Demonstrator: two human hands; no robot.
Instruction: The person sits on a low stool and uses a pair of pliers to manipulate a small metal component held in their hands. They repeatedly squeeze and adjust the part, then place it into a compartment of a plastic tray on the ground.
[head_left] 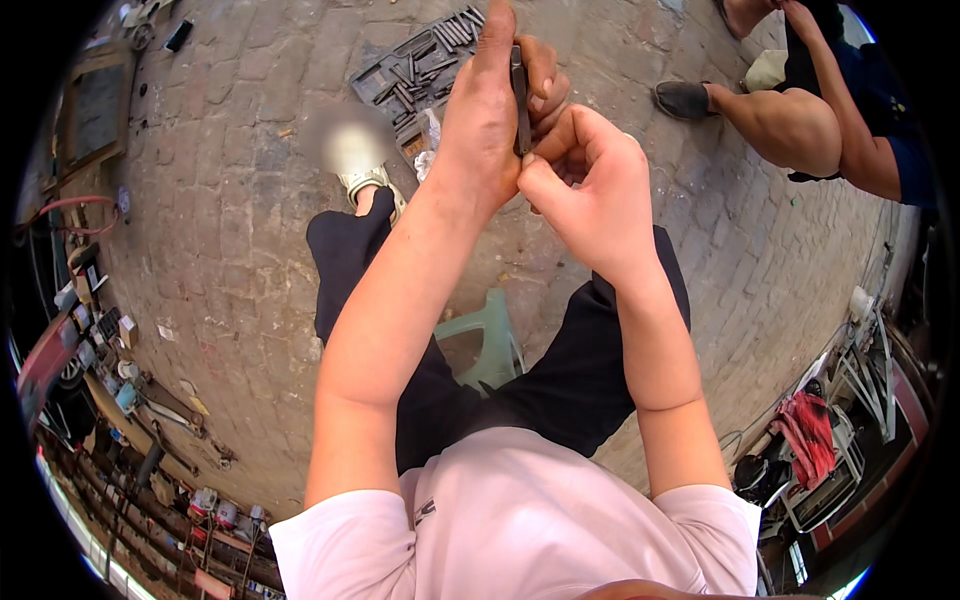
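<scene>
My left hand (485, 125), thumb raised, has its fingers wrapped round a slim dark metal bar (520, 100) that stands lengthwise along the palm. At the bar's near end, my right hand (590, 180) is closed, thumb and forefinger pinched together. What the pinch holds is too small or hidden to make out. Beyond my left wrist, a grey tray (368, 84) lies on the ground with several dark metal bars (405, 95) of similar shape in it. Some crumpled white plastic (426, 160) lies at the tray's near end.
Under me is a pale green plastic stool (490, 335) on brick paving (240, 230). Another person's bent leg (800, 130) is at the far right. Tools and boxes (125, 330) crowd the left edge; a red cloth (805, 435) lies among metal frames at the right.
</scene>
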